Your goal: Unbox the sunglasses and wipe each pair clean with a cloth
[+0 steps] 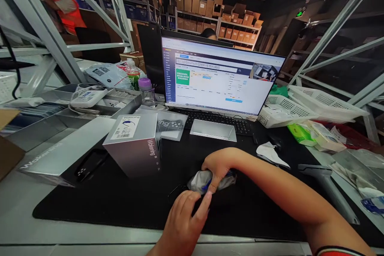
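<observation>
A small crumpled grey bundle [197, 182] with a blue part lies on the black mat; its kind I cannot make out. My right hand [221, 164] reaches over it from above, fingers and thumb closed round its middle. Near its front edge is my left hand [185, 218], fingers bent and thumb apart from them, the thumb tip meeting the right thumb. Nothing shows between the left fingers and thumb. To the left of the hands stands a grey Wakening box [132, 150] with a white barcode label on top.
A monitor [216, 76] and keyboard [243, 127] stand behind. Left are a long silver box [75, 144], a black device [90, 166] and a purple-lidded bottle [147, 94]. A scanner [333, 188], a white cloth [271, 153] and white baskets [280, 110] are right. A person in an orange vest [67, 10] stands back left.
</observation>
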A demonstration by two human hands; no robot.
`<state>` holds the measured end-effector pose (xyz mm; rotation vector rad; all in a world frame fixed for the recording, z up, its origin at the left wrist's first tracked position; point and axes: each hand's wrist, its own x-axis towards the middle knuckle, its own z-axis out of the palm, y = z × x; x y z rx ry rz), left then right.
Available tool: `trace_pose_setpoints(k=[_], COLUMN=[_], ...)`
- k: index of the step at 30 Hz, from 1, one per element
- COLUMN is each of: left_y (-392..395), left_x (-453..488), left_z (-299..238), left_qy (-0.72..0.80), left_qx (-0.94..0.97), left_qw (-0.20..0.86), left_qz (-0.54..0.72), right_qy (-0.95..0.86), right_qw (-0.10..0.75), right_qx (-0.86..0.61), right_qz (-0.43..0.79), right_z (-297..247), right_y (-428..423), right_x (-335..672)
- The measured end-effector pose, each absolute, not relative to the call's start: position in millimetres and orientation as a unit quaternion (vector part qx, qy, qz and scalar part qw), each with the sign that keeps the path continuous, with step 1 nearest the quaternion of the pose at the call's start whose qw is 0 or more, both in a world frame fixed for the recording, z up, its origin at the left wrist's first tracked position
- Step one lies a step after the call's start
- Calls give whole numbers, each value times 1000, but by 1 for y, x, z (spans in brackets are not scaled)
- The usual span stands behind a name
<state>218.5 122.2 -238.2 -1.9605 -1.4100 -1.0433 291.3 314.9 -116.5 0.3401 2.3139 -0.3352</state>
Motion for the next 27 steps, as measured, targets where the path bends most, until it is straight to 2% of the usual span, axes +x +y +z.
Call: trace_pose_setpoints(k=[8, 11, 17, 20, 27], left_y=[132, 133, 135, 135, 133], left_x=[220, 217, 206, 203, 199], left_z=[-232, -232, -227, -226, -231], left_qy=[-584, -597, -617, -646, -608], left_qx=[-670, -659, -703, -698, -710], left_qw=[272, 264, 228, 213, 267], left_qz=[-369, -375, -271, -226, -234], right_qy=[938, 939, 932, 914, 907], right_qw=[130, 43, -32, -38, -40], right_qx=[151, 161, 260, 337, 302], right_qz=[-285, -300, -252, -223, -290], right_z=[-114, -114, -115, -132, -161], right_y=[297, 282, 259, 251, 243], right_x=[341, 366, 409, 426, 440])
